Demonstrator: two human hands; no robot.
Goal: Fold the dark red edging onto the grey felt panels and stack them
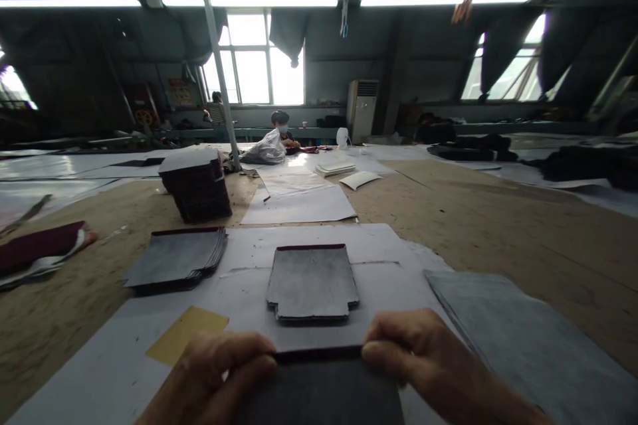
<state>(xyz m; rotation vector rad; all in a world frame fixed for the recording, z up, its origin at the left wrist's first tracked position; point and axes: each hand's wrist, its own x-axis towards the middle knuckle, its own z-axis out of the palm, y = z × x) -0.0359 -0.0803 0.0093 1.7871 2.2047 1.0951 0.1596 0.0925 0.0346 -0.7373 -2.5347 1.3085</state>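
Between my two hands is a dark grey fabric panel, its far edge showing a narrow dark strip. My left hand pinches the panel's far left corner between thumb and fingers. At the far right corner, my right hand pinches it the same way. Just beyond lies a small stack of grey panels with notched near corners and a dark red far edge. A fanned stack of similar grey panels rests to the left. The near part of the held panel runs out of view.
White paper covers the near table, with a tan card on it. Large grey sheets lie at right. A tall dark stack stands beside a metal pole. Maroon fabric lies left. A masked person sits across the table.
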